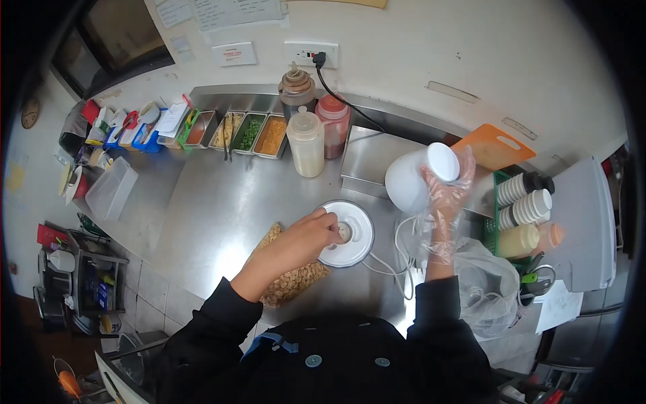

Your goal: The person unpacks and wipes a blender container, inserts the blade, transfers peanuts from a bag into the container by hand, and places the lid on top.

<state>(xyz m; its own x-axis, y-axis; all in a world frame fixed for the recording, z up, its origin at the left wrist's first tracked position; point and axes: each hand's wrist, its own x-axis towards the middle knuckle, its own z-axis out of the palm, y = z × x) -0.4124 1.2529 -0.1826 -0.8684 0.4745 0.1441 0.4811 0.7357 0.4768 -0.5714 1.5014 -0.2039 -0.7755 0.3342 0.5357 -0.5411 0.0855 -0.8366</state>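
My left hand (306,237) is bare, its fingers pinched together at the middle of a round white appliance piece (361,249) with a raised rim. Whatever the fingertips hold there is hidden. My right hand (447,192) wears a clear plastic glove and is closed around a white, rounded appliance body (406,180), tilted above the counter with its flat round end toward me. Under my left wrist lies a bag of brown nut-like pieces (293,286). A white cord (383,268) loops on the steel between the two hands.
Sauce bottles (307,148) and metal trays of toppings (250,133) stand at the back of the steel counter (208,202). To the right are an orange cutting board (494,146), a green basket with stacked cups (521,209) and a clear plastic bag (484,283).
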